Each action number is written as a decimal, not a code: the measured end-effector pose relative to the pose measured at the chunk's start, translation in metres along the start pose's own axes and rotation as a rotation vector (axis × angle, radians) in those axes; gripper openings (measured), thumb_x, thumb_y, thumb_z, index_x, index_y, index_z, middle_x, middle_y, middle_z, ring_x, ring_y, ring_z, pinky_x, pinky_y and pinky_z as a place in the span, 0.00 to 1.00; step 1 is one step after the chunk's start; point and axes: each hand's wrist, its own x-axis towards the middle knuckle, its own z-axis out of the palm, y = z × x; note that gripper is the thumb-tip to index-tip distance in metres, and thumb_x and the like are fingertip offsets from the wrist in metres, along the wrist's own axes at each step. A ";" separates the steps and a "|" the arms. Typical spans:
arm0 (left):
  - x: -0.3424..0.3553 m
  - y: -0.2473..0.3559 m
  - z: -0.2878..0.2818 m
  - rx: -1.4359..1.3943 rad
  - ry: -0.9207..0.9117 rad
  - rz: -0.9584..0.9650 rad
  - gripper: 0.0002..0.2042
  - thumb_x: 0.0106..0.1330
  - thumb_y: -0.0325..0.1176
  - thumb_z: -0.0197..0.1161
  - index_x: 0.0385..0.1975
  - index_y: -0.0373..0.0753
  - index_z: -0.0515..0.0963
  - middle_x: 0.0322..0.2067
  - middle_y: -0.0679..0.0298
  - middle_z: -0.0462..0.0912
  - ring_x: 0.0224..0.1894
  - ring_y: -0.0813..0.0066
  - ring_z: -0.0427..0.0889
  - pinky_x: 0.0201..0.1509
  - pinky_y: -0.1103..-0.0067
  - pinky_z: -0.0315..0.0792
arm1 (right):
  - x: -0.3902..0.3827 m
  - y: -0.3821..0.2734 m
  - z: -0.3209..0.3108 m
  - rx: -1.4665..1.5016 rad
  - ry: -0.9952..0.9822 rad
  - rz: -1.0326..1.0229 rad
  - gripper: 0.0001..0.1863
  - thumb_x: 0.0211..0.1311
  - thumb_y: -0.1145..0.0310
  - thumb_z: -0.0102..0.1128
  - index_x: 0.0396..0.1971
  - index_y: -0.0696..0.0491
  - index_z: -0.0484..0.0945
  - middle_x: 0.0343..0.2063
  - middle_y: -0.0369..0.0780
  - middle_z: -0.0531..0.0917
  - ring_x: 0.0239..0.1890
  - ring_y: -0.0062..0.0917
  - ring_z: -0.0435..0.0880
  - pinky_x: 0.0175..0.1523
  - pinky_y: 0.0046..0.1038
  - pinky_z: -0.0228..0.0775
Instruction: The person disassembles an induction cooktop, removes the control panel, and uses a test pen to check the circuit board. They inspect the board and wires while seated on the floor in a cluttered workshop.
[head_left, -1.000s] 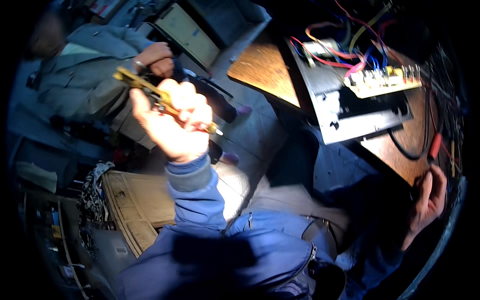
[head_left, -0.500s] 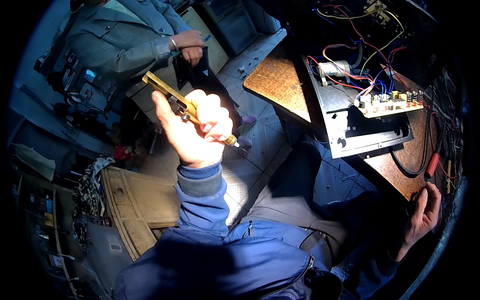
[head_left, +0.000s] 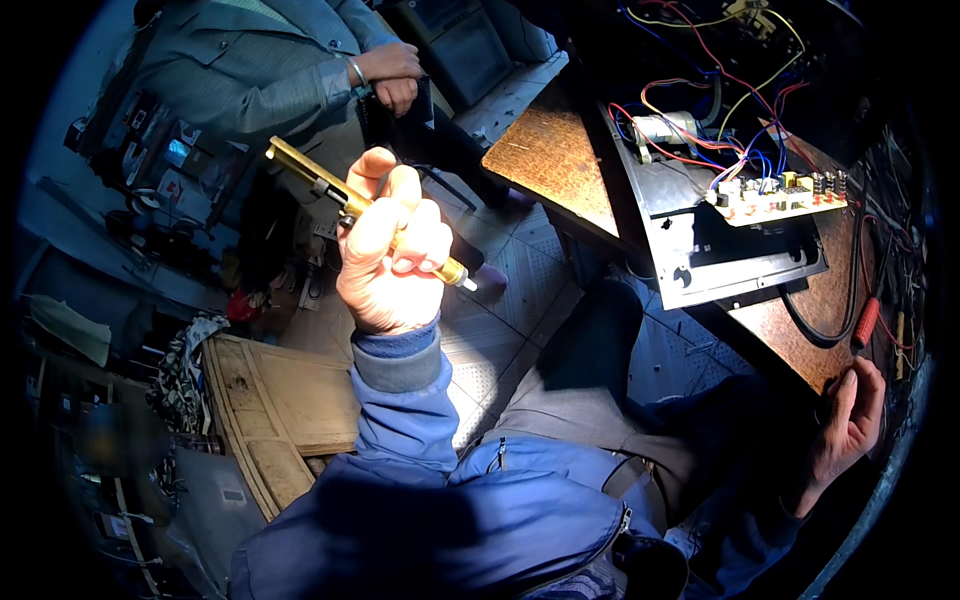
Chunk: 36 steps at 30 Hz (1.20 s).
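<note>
My left hand (head_left: 395, 250) grips a long brass-coloured tool (head_left: 300, 165) with a small pale tip at its lower right, raised above the floor, thumb curled against it. My right hand (head_left: 845, 420) is at the right table edge, fingertips closed at the lower end of a red handle (head_left: 868, 322); what exactly they pinch is hidden. On the wooden table (head_left: 540, 155) an opened metal chassis (head_left: 720, 290) carries a circuit board (head_left: 785, 205), a grey cylindrical part (head_left: 665, 128) and many red, blue and yellow wires.
A co-worker in a grey jacket (head_left: 240, 90) sits at upper left with hands (head_left: 395, 80) together. A worn wooden board (head_left: 280, 400) stands at lower left, beside patterned cloth (head_left: 185, 370). Tangled cables (head_left: 890, 240) line the right side of the table, above a tiled floor (head_left: 510, 270).
My left thumb has moved from pointing up along the brass tool to curling over it, and the index finger has lifted. The view has shifted slightly. My right hand stays by the red handle.
</note>
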 end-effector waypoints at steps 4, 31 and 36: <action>0.002 0.007 0.003 -0.026 -0.037 -0.083 0.33 0.71 0.62 0.46 0.52 0.31 0.68 0.27 0.64 0.65 0.16 0.81 0.63 0.20 0.79 0.65 | 0.001 0.001 -0.001 -0.010 -0.014 -0.005 0.10 0.72 0.73 0.52 0.48 0.58 0.77 0.31 0.33 0.74 0.28 0.11 0.69 0.33 0.13 0.61; 0.004 0.009 0.002 -0.003 0.092 -0.093 0.29 0.70 0.63 0.43 0.34 0.37 0.66 0.23 0.65 0.63 0.13 0.80 0.56 0.16 0.80 0.56 | 0.000 0.002 -0.002 0.007 -0.019 0.010 0.10 0.72 0.75 0.52 0.49 0.59 0.77 0.32 0.33 0.75 0.30 0.11 0.70 0.35 0.13 0.64; 0.003 0.010 -0.002 0.039 0.115 -0.111 0.27 0.70 0.61 0.43 0.30 0.38 0.66 0.21 0.66 0.61 0.11 0.80 0.55 0.15 0.80 0.56 | 0.000 0.002 -0.002 0.006 -0.013 0.013 0.10 0.72 0.75 0.52 0.49 0.59 0.77 0.33 0.33 0.75 0.30 0.11 0.69 0.35 0.13 0.64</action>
